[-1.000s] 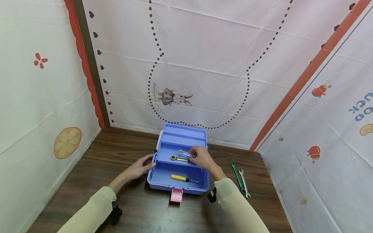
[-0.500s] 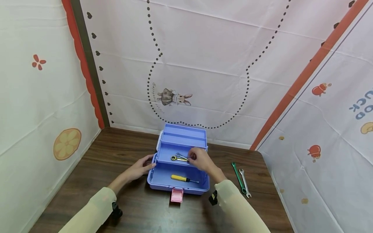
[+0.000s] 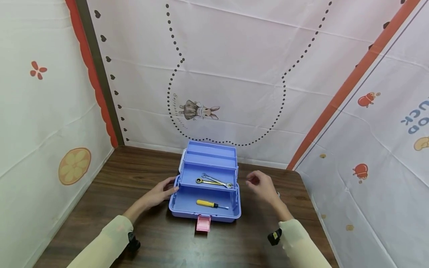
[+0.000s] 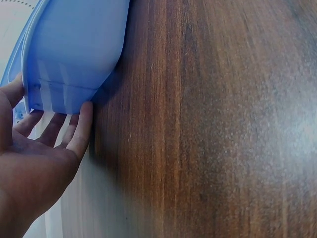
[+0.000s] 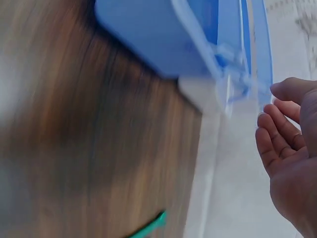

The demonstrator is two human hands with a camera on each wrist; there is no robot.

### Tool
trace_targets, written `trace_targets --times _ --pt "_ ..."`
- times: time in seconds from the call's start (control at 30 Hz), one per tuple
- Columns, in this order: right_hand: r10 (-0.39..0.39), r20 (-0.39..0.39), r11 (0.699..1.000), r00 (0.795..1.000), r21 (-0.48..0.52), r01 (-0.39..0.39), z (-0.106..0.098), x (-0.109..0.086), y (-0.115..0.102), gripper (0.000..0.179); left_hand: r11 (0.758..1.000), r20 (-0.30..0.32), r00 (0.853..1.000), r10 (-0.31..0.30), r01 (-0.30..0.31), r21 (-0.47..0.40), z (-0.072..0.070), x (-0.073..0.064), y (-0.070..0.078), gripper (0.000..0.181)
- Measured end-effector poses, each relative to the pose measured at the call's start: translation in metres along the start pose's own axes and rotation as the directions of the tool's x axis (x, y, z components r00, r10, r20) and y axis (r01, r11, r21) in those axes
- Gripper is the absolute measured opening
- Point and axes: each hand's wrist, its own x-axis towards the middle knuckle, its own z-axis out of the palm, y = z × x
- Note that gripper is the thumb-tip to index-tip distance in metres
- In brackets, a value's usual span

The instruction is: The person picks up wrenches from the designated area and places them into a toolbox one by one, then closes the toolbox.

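Observation:
A blue toolbox (image 3: 204,214) stands open on the table, its trays raised. My left hand (image 3: 161,193) rests at its left end. In the left wrist view, the left fingertips touch the end wall and the thumb lies at the rim. My right hand (image 3: 263,186), to the right of the box, holds nothing, its fingers loosely bent. On the lower tray, a silver open-end wrench (image 3: 214,179) lies across a ratcheting wrench (image 3: 207,181) with a yellowish ring. A yellow-handled screwdriver (image 3: 206,203) lies in the bottom compartment. The right hand and forearm mostly hide the wrenches beside the box.
In the right wrist view, the end of a green wrench (image 5: 153,223) shows on the wooden table (image 3: 161,238). A pink latch (image 3: 203,223) hangs at the toolbox front. Printed cloth walls (image 3: 234,111) enclose the table's back and sides.
My right hand has lowered the silver wrench into the tray onto the ratcheting wrench, let it go and moved right, out of the toolbox. The left hand has stayed at the box.

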Motion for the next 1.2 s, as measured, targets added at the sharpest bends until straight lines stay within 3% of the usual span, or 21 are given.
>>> trace_targets --times 0.23,0.57,0.9,1.2 --pt "0.203 -0.001 0.979 0.979 -0.01 -0.203 -0.022 -0.025 0.04 0.018 1.0 0.001 1.0 0.006 -0.006 0.018 -0.005 -0.001 0.001 0.079" --pt "0.378 -0.027 0.922 0.925 -0.079 -0.379 -0.028 -0.063 0.088 0.031 1.0 0.001 1.0 -0.004 0.004 0.011 -0.003 0.001 0.002 0.076" --pt "0.414 0.022 0.906 0.91 -0.101 -0.41 -0.024 -0.081 0.105 0.032 1.0 0.004 1.0 -0.014 0.014 -0.007 0.0 -0.001 0.003 0.073" --pt "0.369 -0.013 0.908 0.929 -0.211 -0.363 -0.01 -0.08 0.105 0.025 1.0 0.004 1.0 -0.017 0.017 0.014 -0.001 0.0 0.002 0.077"
